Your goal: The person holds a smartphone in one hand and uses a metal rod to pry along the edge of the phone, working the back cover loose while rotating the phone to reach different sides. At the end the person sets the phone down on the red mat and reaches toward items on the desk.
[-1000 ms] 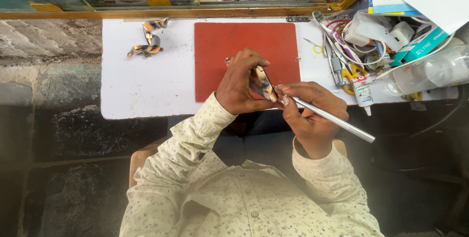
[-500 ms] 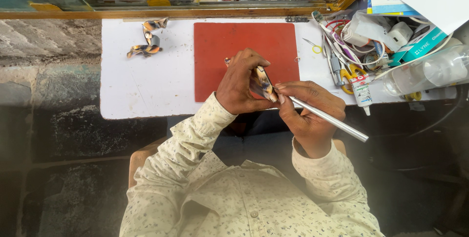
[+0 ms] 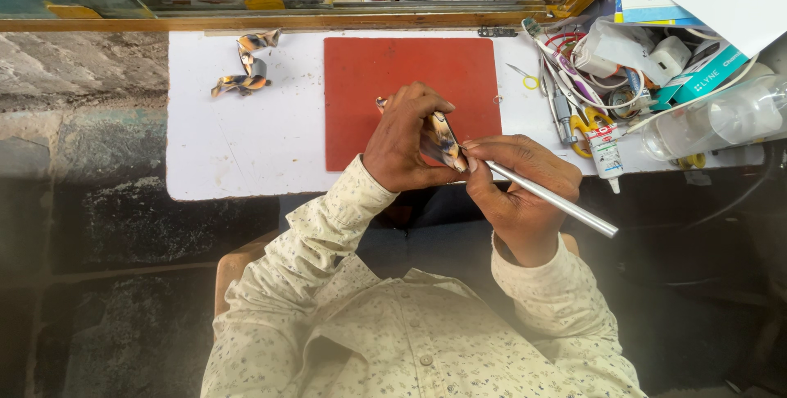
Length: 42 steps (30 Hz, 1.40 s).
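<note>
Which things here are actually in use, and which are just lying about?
In use:
left hand
right hand
small flat multicoloured patterned piece
slim silver metal rod tool

Lying about:
red rectangular mat
crumpled patterned strip
small white glue tube
clear plastic bottle

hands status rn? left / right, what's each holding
Left hand: closed around a small patterned orange-and-black piece, held over the red mat.
Right hand: closed on a silver rod-like tool, tip at the piece.
</note>
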Motion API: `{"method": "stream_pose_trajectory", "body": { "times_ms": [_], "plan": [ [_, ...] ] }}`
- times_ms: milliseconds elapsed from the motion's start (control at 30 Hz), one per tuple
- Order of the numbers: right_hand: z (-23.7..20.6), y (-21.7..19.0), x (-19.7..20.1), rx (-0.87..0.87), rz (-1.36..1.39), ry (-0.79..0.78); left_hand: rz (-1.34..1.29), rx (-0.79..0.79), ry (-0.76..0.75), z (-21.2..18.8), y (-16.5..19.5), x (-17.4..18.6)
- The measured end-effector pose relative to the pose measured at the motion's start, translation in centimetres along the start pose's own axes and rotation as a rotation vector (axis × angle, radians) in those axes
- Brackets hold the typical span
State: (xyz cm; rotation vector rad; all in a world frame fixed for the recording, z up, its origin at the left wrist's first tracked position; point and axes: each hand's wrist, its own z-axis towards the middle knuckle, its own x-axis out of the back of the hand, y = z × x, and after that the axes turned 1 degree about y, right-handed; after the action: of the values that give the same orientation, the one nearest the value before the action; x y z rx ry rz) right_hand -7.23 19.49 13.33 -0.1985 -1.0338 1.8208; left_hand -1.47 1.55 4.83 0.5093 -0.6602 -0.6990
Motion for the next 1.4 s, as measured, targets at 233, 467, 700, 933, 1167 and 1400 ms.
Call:
{"method": "stream_pose_trajectory", "body": {
  "times_ms": [233,467,700,933,1167,1400],
  "plan": [
    [-0.1,0.0,0.1,-0.028,-0.004,0.010,0.000,-0.020,-0.002,0.0,0.0,-0.2],
    [-0.3,0.1,-0.1,-0.094,0.051,0.029,0.002,-0.019,0.019,0.0,0.1,-0.3],
    [-0.3,-0.2,-0.5,-0.263,0.256,0.078,0.018,-0.027,0.025,0.1,-0.1,-0.2],
    [0.4,-0.6,0.6,-0.223,0.082,-0.035,0.042,-0.022,0.035,0.0,-0.2,0.1],
    [0.3,-0.9,0.9,-0.164,-0.078,-0.063,0.045,-0.005,0.039,-0.1,0.0,0.0],
    [-0.3,-0.3,0.4,-0.147,0.012,-0.029,0.024,0.023,0.053,0.0,0.2,0.2]
  ]
}}
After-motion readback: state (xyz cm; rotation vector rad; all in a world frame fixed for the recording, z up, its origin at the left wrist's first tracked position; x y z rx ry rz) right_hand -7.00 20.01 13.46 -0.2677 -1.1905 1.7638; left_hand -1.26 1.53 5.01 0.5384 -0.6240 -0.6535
